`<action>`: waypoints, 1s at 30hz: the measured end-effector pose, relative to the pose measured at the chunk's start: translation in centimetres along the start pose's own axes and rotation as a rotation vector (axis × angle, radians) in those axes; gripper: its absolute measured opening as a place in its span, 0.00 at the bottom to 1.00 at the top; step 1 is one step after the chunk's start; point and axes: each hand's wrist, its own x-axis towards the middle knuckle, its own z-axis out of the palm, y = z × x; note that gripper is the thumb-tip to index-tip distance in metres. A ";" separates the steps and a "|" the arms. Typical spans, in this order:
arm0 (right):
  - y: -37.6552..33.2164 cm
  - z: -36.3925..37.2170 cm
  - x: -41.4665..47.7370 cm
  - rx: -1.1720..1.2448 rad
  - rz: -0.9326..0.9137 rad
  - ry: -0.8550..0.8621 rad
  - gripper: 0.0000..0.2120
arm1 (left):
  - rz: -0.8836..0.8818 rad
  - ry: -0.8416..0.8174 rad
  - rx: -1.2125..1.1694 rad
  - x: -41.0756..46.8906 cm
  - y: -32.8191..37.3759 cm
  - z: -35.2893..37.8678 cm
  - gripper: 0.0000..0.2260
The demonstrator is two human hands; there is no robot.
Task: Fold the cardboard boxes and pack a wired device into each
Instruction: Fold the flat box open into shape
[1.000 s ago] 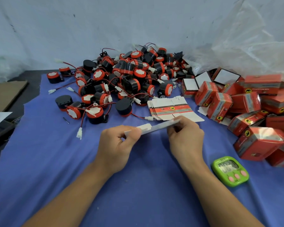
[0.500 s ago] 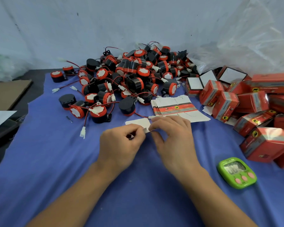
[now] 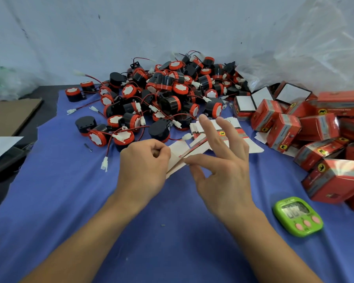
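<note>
I hold one flat cardboard box blank (image 3: 177,153), white inside with a red printed face, low over the blue cloth. My left hand (image 3: 143,166) grips its left end in curled fingers. My right hand (image 3: 223,170) pinches its near edge with forefinger and thumb, the other fingers spread upward. The blank is partly parted along a crease. Behind it lies a stack of flat blanks (image 3: 240,136). A pile of wired devices (image 3: 168,94), black with red caps, red wires and white plugs, fills the back of the table.
Several folded red boxes (image 3: 315,127) crowd the right side. A green timer (image 3: 297,216) lies at the near right. Crinkled clear plastic (image 3: 305,48) hangs at the back right. A brown cardboard sheet (image 3: 10,115) lies off the cloth at the left.
The blank came down from edge-on in the air to low over the cloth. My right hand slid to its middle and spread its fingers, and the blank began to part.
</note>
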 end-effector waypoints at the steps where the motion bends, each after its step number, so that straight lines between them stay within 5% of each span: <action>1: -0.1 -0.1 0.0 0.006 -0.014 0.020 0.09 | 0.019 0.013 0.008 0.1 0.2 -0.2 0.16; 10: -0.6 -1.1 0.3 -0.081 -0.160 0.132 0.07 | -0.015 0.058 -0.034 0.9 1.0 -1.3 0.12; 16: -0.8 -1.2 0.4 -0.063 0.008 0.132 0.06 | -0.093 0.086 -0.126 1.4 1.1 -1.6 0.14; 21: -0.8 -0.8 0.3 0.287 0.274 -0.056 0.09 | -0.144 0.151 -0.201 1.1 1.0 -1.0 0.11; 24: -0.8 -0.8 0.2 0.403 0.397 -0.058 0.13 | -0.057 0.224 -0.157 0.8 0.7 -0.7 0.08; 30: -0.5 -0.5 0.6 0.370 0.420 -0.040 0.05 | 0.112 0.174 -0.166 -0.1 0.4 0.1 0.03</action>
